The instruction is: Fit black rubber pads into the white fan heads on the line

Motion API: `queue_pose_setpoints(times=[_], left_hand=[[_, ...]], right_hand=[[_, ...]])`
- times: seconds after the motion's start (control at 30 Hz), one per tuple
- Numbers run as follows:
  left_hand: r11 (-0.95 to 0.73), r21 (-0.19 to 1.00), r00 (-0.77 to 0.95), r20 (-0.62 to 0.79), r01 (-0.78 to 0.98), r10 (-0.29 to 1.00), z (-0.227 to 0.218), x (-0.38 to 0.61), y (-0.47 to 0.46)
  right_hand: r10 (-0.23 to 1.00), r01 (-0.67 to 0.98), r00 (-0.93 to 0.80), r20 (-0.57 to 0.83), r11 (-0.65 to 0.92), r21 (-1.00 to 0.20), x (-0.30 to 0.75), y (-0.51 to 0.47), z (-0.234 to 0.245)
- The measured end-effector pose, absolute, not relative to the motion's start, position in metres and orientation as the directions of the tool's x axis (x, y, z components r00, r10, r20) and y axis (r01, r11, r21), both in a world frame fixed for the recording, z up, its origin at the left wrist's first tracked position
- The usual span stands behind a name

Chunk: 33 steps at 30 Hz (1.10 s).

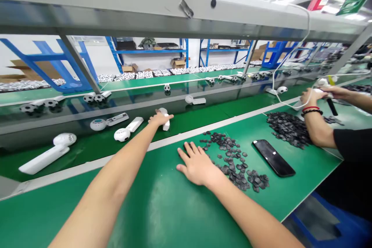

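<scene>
The left hand (161,118) reaches onto the green conveyor belt (200,110) and lies over a white handheld fan (166,124), its fingers curled across the handle; it seems to be gripping, though the hand hides too much to be sure. The right hand (197,164) is open, palm down on the green bench mat (151,211), its fingertips just beside a scatter of dark flat pieces (232,159). Right of those lies a black smartphone (273,158), and further right a larger heap of the same pieces (287,130). More white fans (122,134) lie on the belt to the left. At the far right, a co-worker's hands (314,95) hold a white fan (322,83). Blue shelving (148,51) stands beyond.
</scene>
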State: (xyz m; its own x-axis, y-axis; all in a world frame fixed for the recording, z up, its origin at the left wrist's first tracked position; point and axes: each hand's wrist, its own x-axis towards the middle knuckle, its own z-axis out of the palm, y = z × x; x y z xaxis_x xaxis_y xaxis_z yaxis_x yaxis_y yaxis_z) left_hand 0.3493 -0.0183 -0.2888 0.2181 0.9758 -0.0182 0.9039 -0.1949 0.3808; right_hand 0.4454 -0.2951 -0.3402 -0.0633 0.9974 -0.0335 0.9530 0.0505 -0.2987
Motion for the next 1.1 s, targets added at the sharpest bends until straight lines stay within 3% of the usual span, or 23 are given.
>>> queue_pose_setpoints(times=[0.13,0.23,0.53,0.7,0.83,0.97,1.1], left_hand=[[-0.159,0.502,0.217,-0.060,0.850,0.974,-0.296,0.370,-0.024],[-0.176,0.619,0.270,-0.061,0.765,0.961,-0.296,0.373,-0.030],[-0.121,0.953,0.433,-0.011,0.277,0.901,-0.283,0.333,-0.107],[0.006,0.997,0.534,-0.044,0.073,0.845,-0.297,0.269,-0.190],[0.209,0.966,0.553,-0.091,-0.155,0.828,-0.308,0.226,-0.235],[0.272,0.943,0.518,-0.138,-0.191,0.844,-0.313,0.209,-0.248],[0.252,0.947,0.505,-0.122,-0.197,0.854,-0.323,0.204,-0.242]], right_hand=[[0.970,0.936,-0.204,0.134,0.233,-0.265,0.441,-0.298,-0.328],[0.964,0.953,-0.097,0.247,0.162,-0.258,0.460,-0.289,-0.316],[0.960,0.926,-0.184,0.211,0.241,-0.289,0.457,-0.286,-0.319],[0.959,0.929,-0.211,0.191,0.257,-0.265,0.451,-0.286,-0.319],[0.952,0.913,-0.255,0.169,0.294,-0.283,0.451,-0.291,-0.315],[0.983,0.886,-0.163,0.081,0.182,-0.426,0.451,-0.292,-0.319],[0.995,0.876,-0.091,0.051,0.104,-0.472,0.453,-0.290,-0.322]])
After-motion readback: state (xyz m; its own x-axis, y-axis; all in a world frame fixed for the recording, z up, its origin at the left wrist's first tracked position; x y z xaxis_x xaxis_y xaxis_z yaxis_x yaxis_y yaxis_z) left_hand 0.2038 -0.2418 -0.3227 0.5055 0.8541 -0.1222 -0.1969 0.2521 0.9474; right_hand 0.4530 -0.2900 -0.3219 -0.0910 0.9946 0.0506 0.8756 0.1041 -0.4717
